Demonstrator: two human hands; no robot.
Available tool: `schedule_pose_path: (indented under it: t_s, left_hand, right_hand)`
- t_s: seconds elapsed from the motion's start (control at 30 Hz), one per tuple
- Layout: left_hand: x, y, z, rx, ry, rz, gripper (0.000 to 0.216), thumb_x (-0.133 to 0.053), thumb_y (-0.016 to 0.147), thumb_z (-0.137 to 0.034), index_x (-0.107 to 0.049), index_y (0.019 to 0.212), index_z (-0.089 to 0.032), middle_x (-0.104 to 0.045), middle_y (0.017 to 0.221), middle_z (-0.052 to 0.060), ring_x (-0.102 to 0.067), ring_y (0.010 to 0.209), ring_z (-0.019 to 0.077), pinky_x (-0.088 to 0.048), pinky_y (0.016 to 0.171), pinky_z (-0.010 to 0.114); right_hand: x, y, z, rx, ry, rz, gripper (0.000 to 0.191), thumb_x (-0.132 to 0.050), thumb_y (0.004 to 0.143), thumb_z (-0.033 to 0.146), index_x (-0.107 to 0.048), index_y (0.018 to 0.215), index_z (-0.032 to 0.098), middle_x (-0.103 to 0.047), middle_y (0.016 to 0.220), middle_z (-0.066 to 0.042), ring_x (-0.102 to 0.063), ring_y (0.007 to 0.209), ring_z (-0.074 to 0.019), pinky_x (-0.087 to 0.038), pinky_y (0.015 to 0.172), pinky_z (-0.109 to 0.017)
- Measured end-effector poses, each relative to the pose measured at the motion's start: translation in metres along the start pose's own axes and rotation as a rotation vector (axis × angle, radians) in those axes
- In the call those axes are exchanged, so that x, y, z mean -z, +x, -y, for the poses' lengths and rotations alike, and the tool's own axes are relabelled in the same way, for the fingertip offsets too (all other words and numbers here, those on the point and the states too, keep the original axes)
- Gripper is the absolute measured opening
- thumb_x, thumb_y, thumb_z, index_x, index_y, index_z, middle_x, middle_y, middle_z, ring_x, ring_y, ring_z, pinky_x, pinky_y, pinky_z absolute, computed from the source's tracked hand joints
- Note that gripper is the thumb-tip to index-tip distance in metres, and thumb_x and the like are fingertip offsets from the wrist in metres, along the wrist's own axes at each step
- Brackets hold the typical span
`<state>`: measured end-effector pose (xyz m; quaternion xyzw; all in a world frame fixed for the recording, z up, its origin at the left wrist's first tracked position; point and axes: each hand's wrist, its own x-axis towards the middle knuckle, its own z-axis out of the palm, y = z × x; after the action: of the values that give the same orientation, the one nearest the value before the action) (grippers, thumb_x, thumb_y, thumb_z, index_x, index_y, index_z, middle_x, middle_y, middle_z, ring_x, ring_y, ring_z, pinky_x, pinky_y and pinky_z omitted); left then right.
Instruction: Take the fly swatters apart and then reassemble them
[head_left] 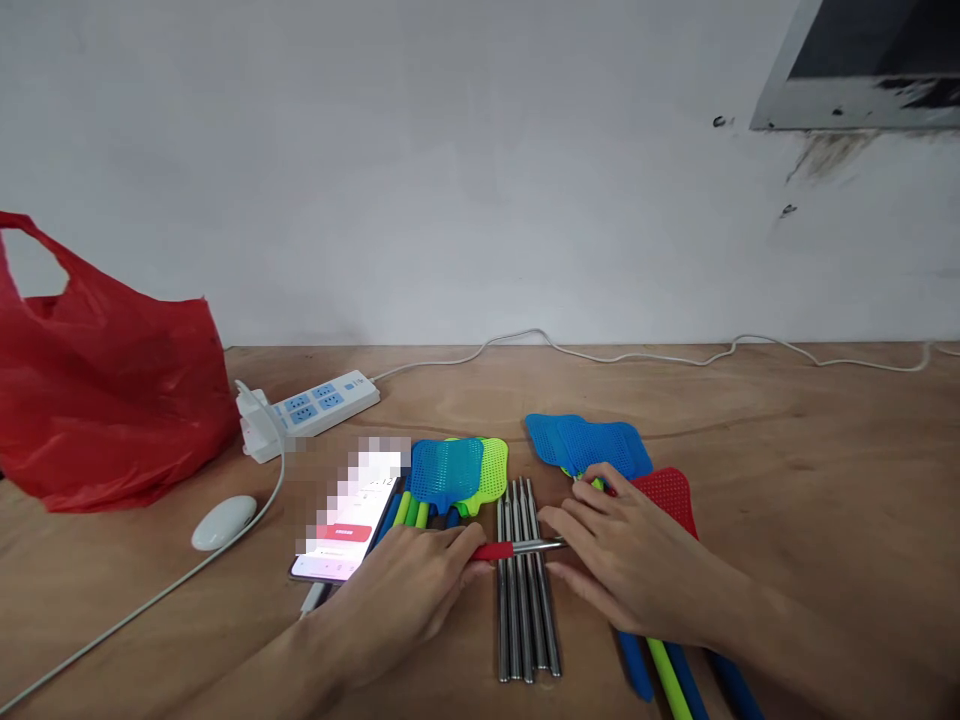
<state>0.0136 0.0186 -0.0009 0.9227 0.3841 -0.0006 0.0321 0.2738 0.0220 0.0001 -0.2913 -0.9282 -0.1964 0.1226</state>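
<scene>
Between my hands a metal rod with a red grip [495,551] lies level, crossing above several bare metal rods [521,600] on the table. My left hand [420,565] is closed around the red grip. At the other end, my right hand [611,550] has its thumb and fingers on the metal part, whose tip they hide. Blue fly swatter heads [592,445] and a red one [670,495] lie behind and under my right hand, with blue and green handles below. Left of the rods are more swatters, with a blue head [448,472] and a green head [493,470].
A lit phone [349,530] lies by my left forearm, a cable at its lower end. Farther left are a white power strip [337,402], a white mouse-shaped object [224,522] and a red plastic bag [112,390]. A white cord [637,356] runs along the wall.
</scene>
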Motion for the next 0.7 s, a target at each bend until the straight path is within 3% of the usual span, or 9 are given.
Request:
schedule_pose_path:
  t_s: [0.2,0.33,0.43,0.53,0.7]
  left_hand:
    - [0.001,-0.001,-0.013,0.009,-0.037,-0.071,0.034,-0.028,0.108,-0.033,-0.056,0.095,-0.021,-0.071,0.075,0.004,-0.064,0.056,0.0244,-0.033,0.047,0.03]
    - [0.0,-0.015,0.002,0.081,-0.221,-0.223,0.047,-0.02,0.108,-0.04,-0.061,0.093,-0.023,-0.069,0.073,0.002,-0.064,0.061,0.0215,-0.04,0.053,0.028]
    - [0.001,-0.029,0.023,0.243,-0.409,-0.283,0.053,-0.024,0.105,-0.049,-0.06,0.075,-0.023,-0.059,0.059,-0.003,-0.058,0.056,0.0168,-0.04,0.053,0.024]
    - [0.004,-0.035,0.033,0.344,-0.444,-0.217,0.048,-0.031,0.102,-0.05,-0.058,0.073,-0.022,-0.056,0.059,-0.003,-0.054,0.054,0.0156,-0.037,0.052,0.024]
    - [0.014,-0.02,0.02,0.465,-0.142,-0.133,0.044,-0.036,0.1,-0.046,-0.061,0.075,-0.021,-0.065,0.07,0.003,-0.059,0.062,0.02,-0.029,0.054,0.028]
  right_hand:
    - [-0.003,0.006,0.005,0.095,-0.003,-0.124,0.03,-0.038,0.095,0.003,-0.063,0.083,0.015,-0.063,0.074,-0.004,-0.056,0.069,-0.0198,-0.043,0.081,-0.038]
    - [0.001,-0.009,-0.029,0.129,-0.042,-0.247,0.032,-0.036,0.095,0.002,-0.065,0.089,0.014,-0.066,0.079,-0.006,-0.06,0.074,-0.0207,-0.048,0.071,-0.034]
    - [0.003,-0.03,-0.06,0.036,-0.167,-0.315,0.027,-0.042,0.094,0.001,-0.067,0.099,0.013,-0.069,0.086,-0.009,-0.064,0.084,-0.0231,-0.051,0.077,-0.036]
    - [0.006,-0.043,-0.069,0.014,-0.139,-0.369,0.025,-0.05,0.093,0.001,-0.064,0.11,0.013,-0.069,0.089,-0.008,-0.065,0.088,-0.0224,-0.053,0.082,-0.036]
    - [0.011,-0.032,-0.046,0.12,0.009,-0.39,0.034,-0.052,0.092,-0.002,-0.064,0.12,0.012,-0.065,0.104,-0.013,-0.06,0.101,-0.0251,-0.051,0.088,-0.043]
